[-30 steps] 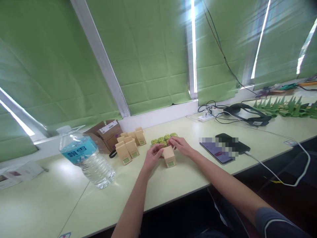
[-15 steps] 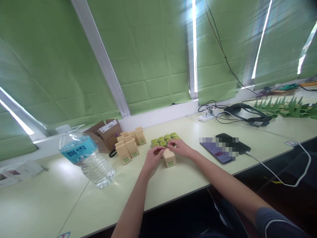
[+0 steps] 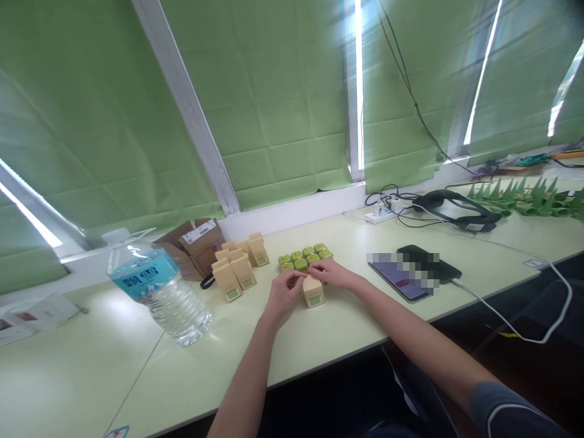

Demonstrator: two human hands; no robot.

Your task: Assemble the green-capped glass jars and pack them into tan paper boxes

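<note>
1. My left hand (image 3: 283,291) and right hand (image 3: 336,273) meet over the small tan box (image 3: 314,294). Their fingertips are pressed onto its top edge, pinching it from both sides.
2. A second ago the box top showed clear between my hands; now my fingers cover it.
3. The box stands where it stood on the table (image 3: 319,340) - upright, green label toward me, just in front of the green pots (image 3: 303,258).
4. The cluster of tan boxes (image 3: 237,267) to the left, the water bottle (image 3: 157,291) and the phone (image 3: 413,277) have not moved.
</note>
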